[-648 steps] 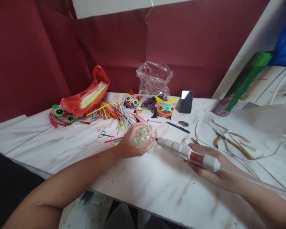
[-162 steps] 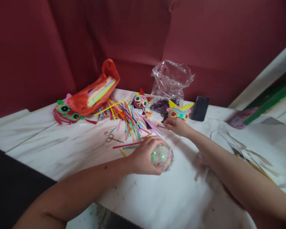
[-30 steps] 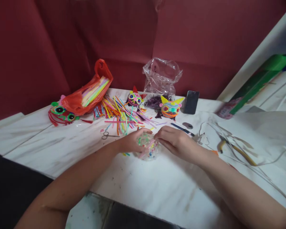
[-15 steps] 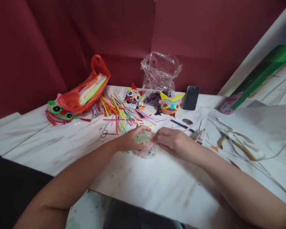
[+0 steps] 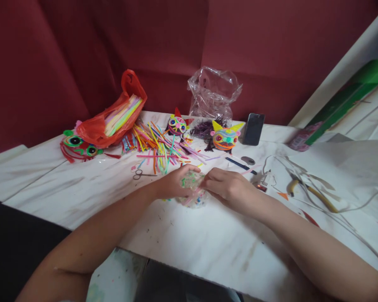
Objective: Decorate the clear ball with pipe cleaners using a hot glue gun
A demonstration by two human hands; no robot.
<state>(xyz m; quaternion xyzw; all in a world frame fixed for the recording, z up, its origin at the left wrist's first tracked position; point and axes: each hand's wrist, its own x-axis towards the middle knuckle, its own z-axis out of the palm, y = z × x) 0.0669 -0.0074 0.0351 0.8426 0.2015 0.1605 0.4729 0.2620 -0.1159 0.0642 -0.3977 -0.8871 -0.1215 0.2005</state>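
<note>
A clear rounded piece with green, pink and blue specks (image 5: 193, 199) rests low over the white marbled table (image 5: 176, 243). My left hand (image 5: 175, 182) grips its left side, with the fingers wrapped round its top edge. At its right side my right hand (image 5: 221, 184) is closed, the fingertips pinched together against it; what they pinch is too small to make out. Small scissors (image 5: 141, 175) lie left of my left hand. Beyond both hands spreads a pile of colourful fuzzy sticks (image 5: 160, 151).
Decorated animal heads stand behind: green-eyed (image 5: 78, 147), small pink (image 5: 177, 124), yellow-horned (image 5: 226, 138). Around them are a red bag (image 5: 113, 119), clear bag (image 5: 212, 94) and phone (image 5: 253, 129). Rightward lie a glue gun (image 5: 264, 181), cables and yellow-handled pliers (image 5: 321, 198).
The camera view has shifted very slightly. Both hands stay at the speckled piece, with my right fingers moved a little against it.
</note>
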